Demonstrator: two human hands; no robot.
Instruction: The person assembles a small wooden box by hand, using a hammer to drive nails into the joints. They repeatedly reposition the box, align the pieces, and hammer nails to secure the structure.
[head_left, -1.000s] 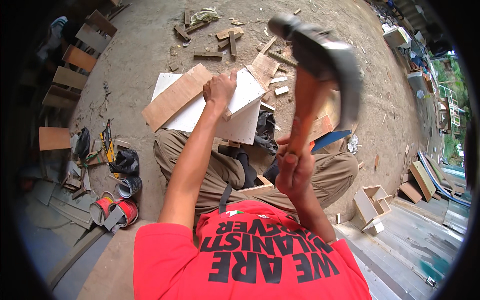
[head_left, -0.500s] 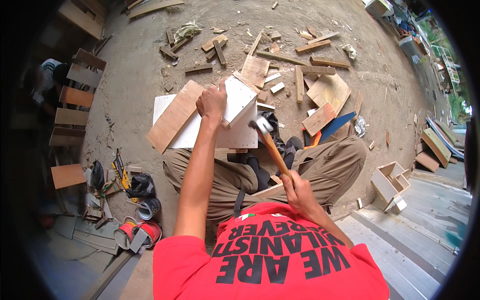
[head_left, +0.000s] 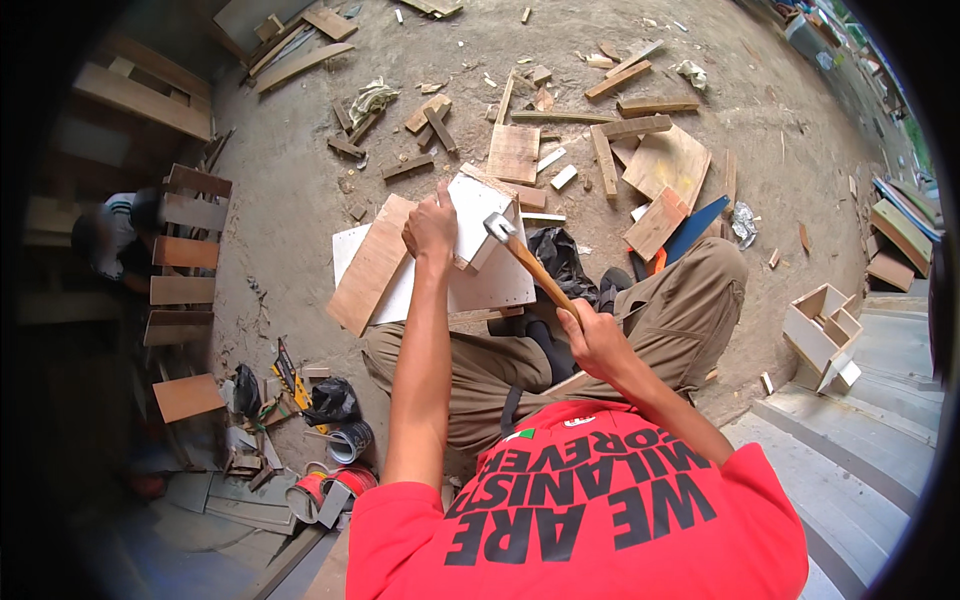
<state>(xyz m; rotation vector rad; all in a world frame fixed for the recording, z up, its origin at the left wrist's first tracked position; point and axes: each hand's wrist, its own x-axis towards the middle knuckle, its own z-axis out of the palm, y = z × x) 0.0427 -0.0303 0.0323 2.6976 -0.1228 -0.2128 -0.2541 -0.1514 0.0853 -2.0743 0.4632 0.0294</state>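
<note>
In front of my crossed legs is a small white wooden box (head_left: 478,215) with bare-wood edges, resting tilted on a larger white board (head_left: 490,285). My left hand (head_left: 430,228) is closed around the box's left side, fingertips hidden. A hammer (head_left: 540,272) with a wooden handle and metal head is gripped low on the handle by my right hand (head_left: 598,342). Its head overlaps the box's right edge in view; whether they touch I cannot tell. A brown plywood strip (head_left: 372,265) lies slantwise over the white board, left of the box.
Wood offcuts (head_left: 435,128) lie scattered beyond the box. A blue-bladed handsaw (head_left: 695,228) lies by my right knee. Paint cans (head_left: 308,490) and a black plastic bag (head_left: 330,400) are at the left. A compartmented wooden box (head_left: 822,325) stands right. Another person (head_left: 118,235) is at far left.
The hammer head has moved up and left, from beside the box to over its right edge. My left hand keeps its hold. The whole view has shifted slightly.
</note>
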